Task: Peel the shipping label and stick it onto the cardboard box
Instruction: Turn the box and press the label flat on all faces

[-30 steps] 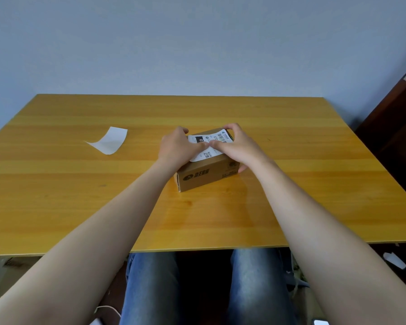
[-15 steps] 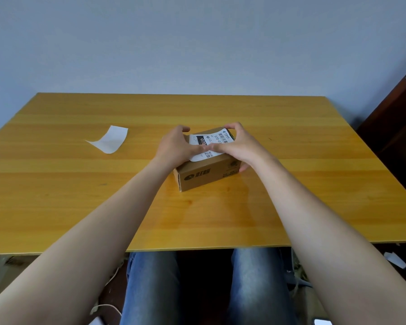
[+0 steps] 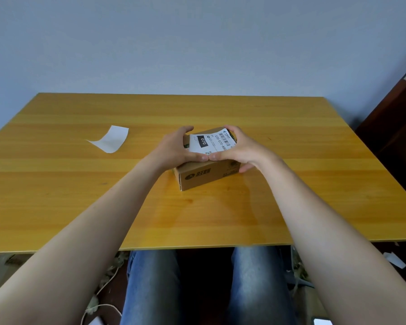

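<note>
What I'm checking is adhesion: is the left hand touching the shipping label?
Touching: head view shows the left hand's thumb lying on the shipping label's near edge.

Left hand (image 3: pixel 174 150), right hand (image 3: pixel 243 148) spread apart; thumbs slid off label (image 3: pixel 211 143) to box (image 3: pixel 204 177) near edge; label now uncovered.

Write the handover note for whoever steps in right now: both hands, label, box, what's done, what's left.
The left hand grips the left end of the cardboard box, with its thumb on the near edge of the shipping label.
The right hand grips the right end, its thumb tip meeting the left thumb.
The label lies on the box top, and the box rests on the table. A blank white sheet, likely the backing, lies apart to the left.
Done: label peeled and laid on.
Left: probably press it flat, then release. I can't tell whether it is fully stuck.
</note>
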`<action>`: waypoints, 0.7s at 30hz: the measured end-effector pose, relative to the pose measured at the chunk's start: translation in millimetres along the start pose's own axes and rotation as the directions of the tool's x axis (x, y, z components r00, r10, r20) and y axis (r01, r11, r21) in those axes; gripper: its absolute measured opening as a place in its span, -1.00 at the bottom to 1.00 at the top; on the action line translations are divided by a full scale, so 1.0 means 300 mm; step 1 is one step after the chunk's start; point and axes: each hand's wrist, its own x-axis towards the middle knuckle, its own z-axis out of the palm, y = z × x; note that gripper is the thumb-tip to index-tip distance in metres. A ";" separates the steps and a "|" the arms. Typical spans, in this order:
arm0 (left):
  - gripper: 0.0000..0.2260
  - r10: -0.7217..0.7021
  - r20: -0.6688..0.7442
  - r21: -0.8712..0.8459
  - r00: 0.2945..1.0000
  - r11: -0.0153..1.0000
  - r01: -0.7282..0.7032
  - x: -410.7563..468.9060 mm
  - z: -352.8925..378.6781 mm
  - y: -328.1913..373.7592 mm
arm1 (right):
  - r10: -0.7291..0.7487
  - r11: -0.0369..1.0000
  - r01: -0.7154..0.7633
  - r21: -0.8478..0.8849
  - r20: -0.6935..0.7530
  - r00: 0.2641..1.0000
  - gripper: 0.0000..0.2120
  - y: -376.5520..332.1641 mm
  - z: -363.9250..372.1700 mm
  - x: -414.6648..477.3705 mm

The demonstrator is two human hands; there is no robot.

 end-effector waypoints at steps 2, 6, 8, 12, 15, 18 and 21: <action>-0.02 0.002 -0.008 0.015 1.000 1.000 -0.002 0.001 0.002 -0.005 | 0.006 0.999 -0.006 0.034 0.001 1.000 0.02 0.004 0.003 0.000; -0.10 -0.099 -0.062 -0.052 0.993 0.994 0.096 0.007 0.013 0.023 | 0.071 0.990 -0.066 0.122 -0.038 0.997 -0.25 -0.006 0.007 0.007; -0.15 -0.144 -0.093 -0.065 0.985 0.988 0.139 0.014 0.017 0.040 | 0.078 0.992 -0.072 0.103 -0.058 0.995 -0.32 -0.014 0.010 0.016; -0.21 -0.159 -0.136 -0.003 0.978 0.987 0.160 0.025 0.029 0.058 | 0.077 0.996 -0.071 0.062 -0.108 0.991 -0.40 -0.028 0.034 0.032; -0.19 -0.180 -0.138 0.027 0.974 0.982 0.185 0.025 0.028 0.069 | 0.046 0.999 -0.045 0.010 -0.151 0.987 -0.43 -0.034 0.050 0.043; -0.16 -0.200 -0.142 0.036 0.970 0.978 0.207 0.023 0.026 0.075 | 0.033 0.999 -0.035 -0.010 -0.166 0.986 -0.42 -0.034 0.054 0.049; -0.14 -0.198 -0.153 0.031 0.968 0.978 0.205 0.025 0.030 0.069 | 0.051 0.999 -0.047 0.028 -0.165 0.985 -0.38 -0.033 0.054 0.043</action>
